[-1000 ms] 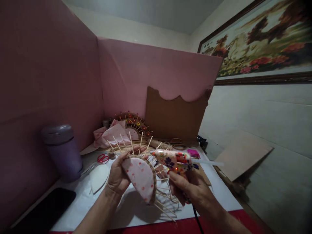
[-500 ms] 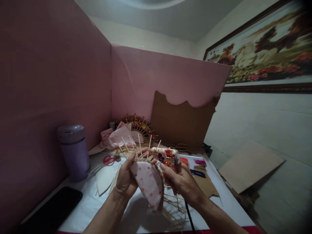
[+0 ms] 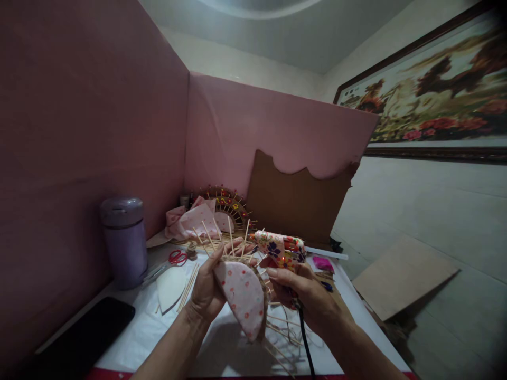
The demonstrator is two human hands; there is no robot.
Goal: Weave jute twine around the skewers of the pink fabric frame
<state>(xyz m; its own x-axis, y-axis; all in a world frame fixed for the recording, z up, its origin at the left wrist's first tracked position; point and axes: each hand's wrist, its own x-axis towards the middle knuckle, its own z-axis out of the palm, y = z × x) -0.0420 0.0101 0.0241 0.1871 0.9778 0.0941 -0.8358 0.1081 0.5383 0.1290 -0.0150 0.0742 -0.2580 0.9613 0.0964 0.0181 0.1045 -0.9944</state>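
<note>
My left hand (image 3: 209, 287) grips a half-round piece (image 3: 242, 298) covered in pale pink fabric with red flower prints. Thin wooden sticks fan out from its curved edge, and twine-like trim runs along that edge. In my right hand (image 3: 304, 290) is a glue gun (image 3: 280, 249) with a flowered body, its fingers wrapped round the handle. The orange nozzle points left, just above the sticks and close to the fingertips of my left hand. A white glue stick (image 3: 327, 253) juts from the gun's back, and a black cord hangs below.
On the left stand a purple tumbler (image 3: 124, 248) and a black phone (image 3: 87, 332). Red-handled scissors (image 3: 177, 257) and a white cut-out (image 3: 170, 289) lie nearby. Behind are pink cloth (image 3: 198, 221), a decorated fan (image 3: 237, 206) and brown cardboard (image 3: 297, 200). Loose sticks (image 3: 283, 330) lie beneath my hands.
The glue gun has lifted and shifted slightly right, turning more level, so its nozzle and glue stick show more. My left hand keeps the fabric piece almost unmoved. The view has shifted slightly.
</note>
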